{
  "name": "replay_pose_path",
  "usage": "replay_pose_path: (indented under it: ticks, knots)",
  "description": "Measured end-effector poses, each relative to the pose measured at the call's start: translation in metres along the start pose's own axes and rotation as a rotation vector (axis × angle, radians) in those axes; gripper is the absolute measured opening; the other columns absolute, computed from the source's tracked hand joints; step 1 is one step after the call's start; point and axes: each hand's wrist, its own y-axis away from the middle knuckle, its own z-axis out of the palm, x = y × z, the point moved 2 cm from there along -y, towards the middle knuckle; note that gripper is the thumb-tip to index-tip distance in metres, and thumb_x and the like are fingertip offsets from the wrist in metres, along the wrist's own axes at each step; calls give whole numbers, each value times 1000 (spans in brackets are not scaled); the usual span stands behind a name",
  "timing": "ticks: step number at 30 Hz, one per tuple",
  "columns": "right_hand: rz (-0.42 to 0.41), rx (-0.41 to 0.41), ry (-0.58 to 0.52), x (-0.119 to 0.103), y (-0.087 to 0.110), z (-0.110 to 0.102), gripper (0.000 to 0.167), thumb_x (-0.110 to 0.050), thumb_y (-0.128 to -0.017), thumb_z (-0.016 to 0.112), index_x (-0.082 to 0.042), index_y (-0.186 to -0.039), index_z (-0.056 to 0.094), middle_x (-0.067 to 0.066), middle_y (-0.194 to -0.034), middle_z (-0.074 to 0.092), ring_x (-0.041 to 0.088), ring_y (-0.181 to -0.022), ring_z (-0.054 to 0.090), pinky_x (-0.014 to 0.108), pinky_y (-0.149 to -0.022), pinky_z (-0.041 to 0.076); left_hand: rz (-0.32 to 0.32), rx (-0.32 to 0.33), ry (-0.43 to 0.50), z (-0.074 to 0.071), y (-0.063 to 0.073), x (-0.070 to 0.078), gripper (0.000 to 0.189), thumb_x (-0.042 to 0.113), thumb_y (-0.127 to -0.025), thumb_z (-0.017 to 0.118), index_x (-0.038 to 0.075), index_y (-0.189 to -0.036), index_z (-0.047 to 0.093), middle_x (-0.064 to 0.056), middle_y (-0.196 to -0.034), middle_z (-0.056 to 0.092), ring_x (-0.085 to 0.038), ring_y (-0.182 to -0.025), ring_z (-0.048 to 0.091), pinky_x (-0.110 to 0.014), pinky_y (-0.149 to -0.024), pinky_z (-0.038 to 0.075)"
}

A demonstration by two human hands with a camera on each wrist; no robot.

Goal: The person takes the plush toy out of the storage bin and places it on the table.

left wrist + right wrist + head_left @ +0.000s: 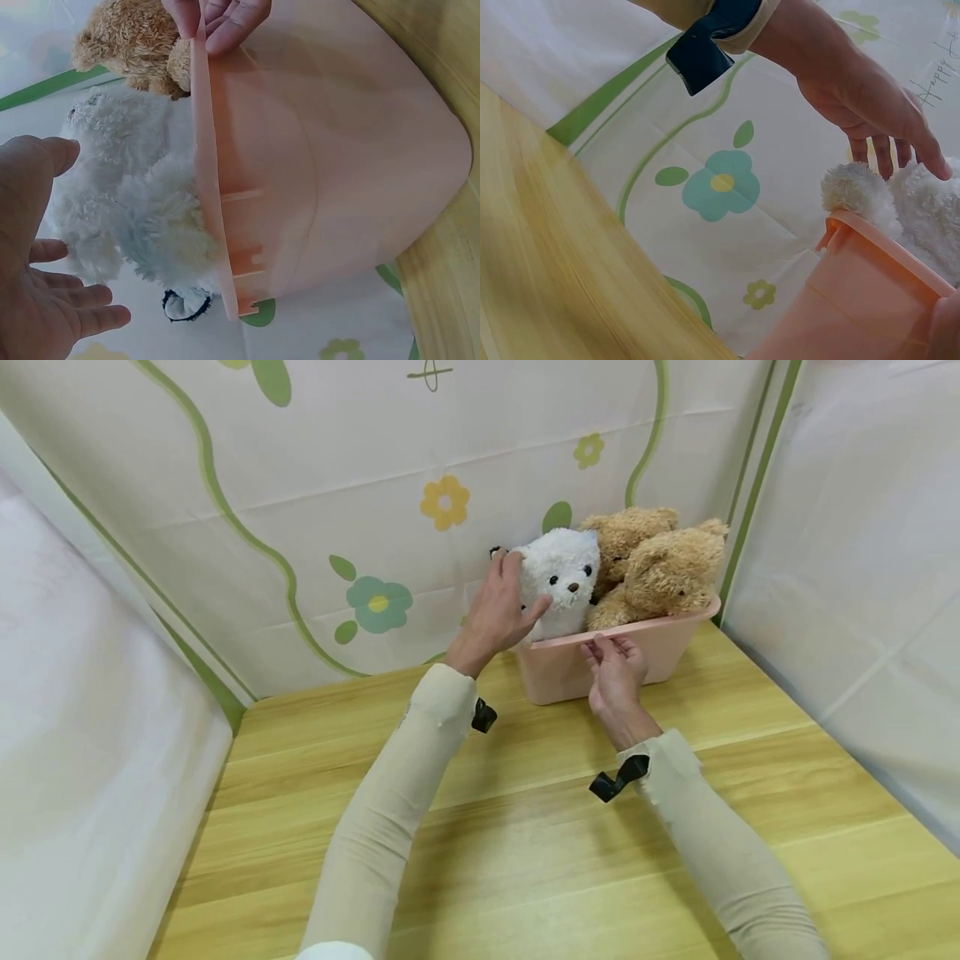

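Observation:
A white plush toy (562, 577) with dark eyes and a brown nose sits at the left end of a pink plastic bin (551, 681), its head above the rim. My left hand (498, 610) is at the toy's left side, fingers and thumb spread; the left wrist view shows the fingers loosely extended close to the white fur (157, 217). With my right hand (618, 677) I pinch the bin's front rim near its middle, thumb and fingers on either side of the rim. Two brown teddy bears (667, 572) fill the bin's right end.
The bin stands on a wood-grain table (480, 860), in the far right corner near a flower-print cloth backdrop (315, 485). White cloth (870, 568) hangs at the right side. A small black-edged white piece (187, 304) shows beside the white fur.

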Motion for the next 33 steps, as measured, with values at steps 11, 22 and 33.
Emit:
replay_pose_path:
  ticks: [11,22,33]
  knots:
    - [15,-10,0,1,0,0,13,3,-93,60,-6,-89,52,6,-85,57,17,-72,58,24,-72,56,-63,-11,44,0,-15,2,74,43,-97,57,0,-148,24,-19,-145,40,-28,-132,46,-36,-109,41]
    - [15,-22,12,1,-2,1,16,3,-94,59,-8,-90,49,6,-86,55,15,-72,59,23,-72,56,-58,-36,47,-1,-29,5,71,44,-96,58,2,-147,31,-18,-143,44,-28,-129,47,-38,-107,42]
    - [57,-85,55,-2,-6,-4,16,1,-97,53,-10,-89,45,5,-83,56,17,-74,59,26,-72,57,-82,-107,10,-1,-41,11,68,51,-96,55,7,-145,37,-13,-138,50,-24,-123,51,-37,-102,44]
